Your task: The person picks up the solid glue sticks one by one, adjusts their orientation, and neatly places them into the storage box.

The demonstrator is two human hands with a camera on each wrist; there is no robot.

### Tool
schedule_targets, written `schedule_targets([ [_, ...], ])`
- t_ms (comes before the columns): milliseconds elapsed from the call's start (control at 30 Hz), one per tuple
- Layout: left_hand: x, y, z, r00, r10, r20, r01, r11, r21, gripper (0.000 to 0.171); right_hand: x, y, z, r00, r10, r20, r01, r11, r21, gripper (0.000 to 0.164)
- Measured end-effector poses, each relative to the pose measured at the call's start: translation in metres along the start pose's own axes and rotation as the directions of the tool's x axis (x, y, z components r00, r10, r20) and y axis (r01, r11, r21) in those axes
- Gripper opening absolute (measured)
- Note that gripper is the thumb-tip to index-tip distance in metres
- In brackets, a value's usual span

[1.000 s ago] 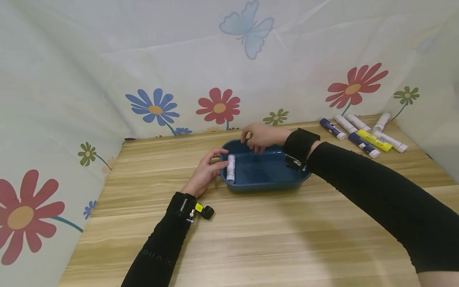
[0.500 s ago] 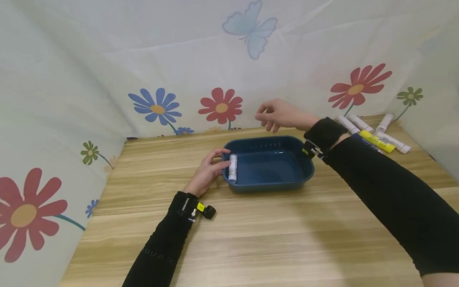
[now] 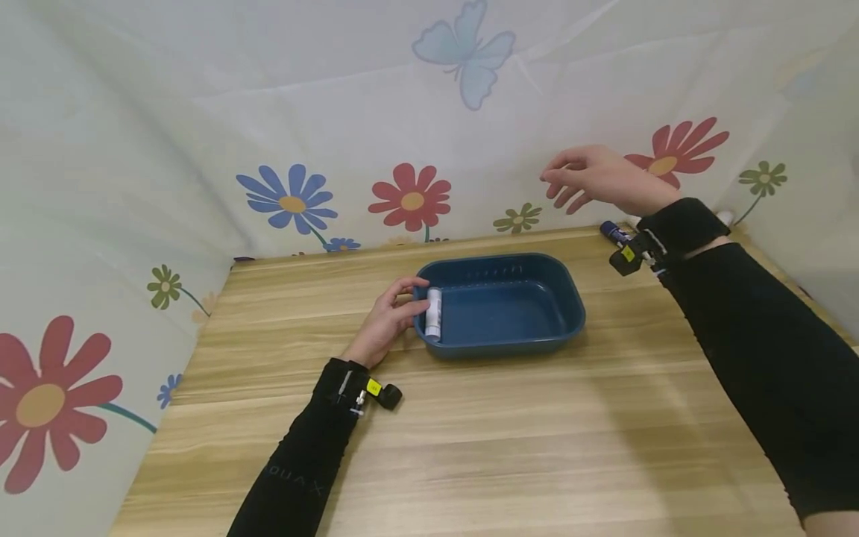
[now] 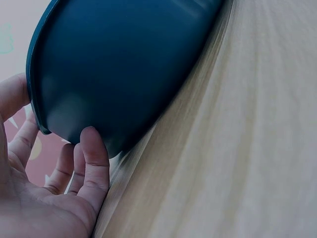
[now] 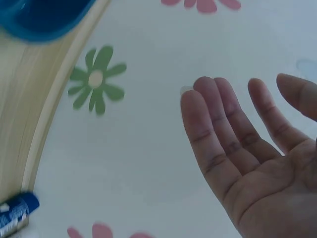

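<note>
Swinging the right hand off the tray: leaving its place over the far rim a second ago, now rising in front of the cloth, well apart, between one and two o'clock from the tray. Keeping those fingers loosely spread and only slightly bent, showing the palm in the right wrist view, gripping nothing. Leaving the white tube lying flat inside the tray at nine o'clock, just beside the end wall and unmoved over the last second; so, as a judgement, counting the tube as placed and the right hand as free.

Still steadying the tray with the left hand at nine o'clock, curling the fingers round the outside of the end wall and resting the thumb at the rim, near the tube; not showing clearly whether touching it.

Looking toward two o'clock from the tray, finding a blue tube on the table, partly hidden. Blocking much of that corner with the right cuff and sleeve, letting only small pale ends peep out beside the cuff; hiding from the head view the rest of the pile, visible a second ago.
</note>
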State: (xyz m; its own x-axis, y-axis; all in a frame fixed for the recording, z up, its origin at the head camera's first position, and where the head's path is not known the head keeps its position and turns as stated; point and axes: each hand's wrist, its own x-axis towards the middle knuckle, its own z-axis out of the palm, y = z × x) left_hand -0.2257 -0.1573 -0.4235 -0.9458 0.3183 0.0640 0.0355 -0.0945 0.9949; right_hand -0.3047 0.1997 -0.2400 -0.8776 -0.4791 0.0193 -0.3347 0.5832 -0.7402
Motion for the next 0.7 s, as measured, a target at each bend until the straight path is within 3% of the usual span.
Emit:
schedule_targets([
  [433,-0.003,0.002,-0.001,1.000,-0.006,0.008,0.006,1.000,0.007,0.041,-0.032,0.033,-0.029,0.991,0.110,-0.079,-0.108,0.994,0.021,0.043],
  [700,-0.002,0.001,-0.001,1.000,-0.010,0.014,0.010,1.000,0.008,0.041,-0.047,0.053,-0.034,0.982,0.112,-0.154,-0.103,0.993,0.060,0.041],
])
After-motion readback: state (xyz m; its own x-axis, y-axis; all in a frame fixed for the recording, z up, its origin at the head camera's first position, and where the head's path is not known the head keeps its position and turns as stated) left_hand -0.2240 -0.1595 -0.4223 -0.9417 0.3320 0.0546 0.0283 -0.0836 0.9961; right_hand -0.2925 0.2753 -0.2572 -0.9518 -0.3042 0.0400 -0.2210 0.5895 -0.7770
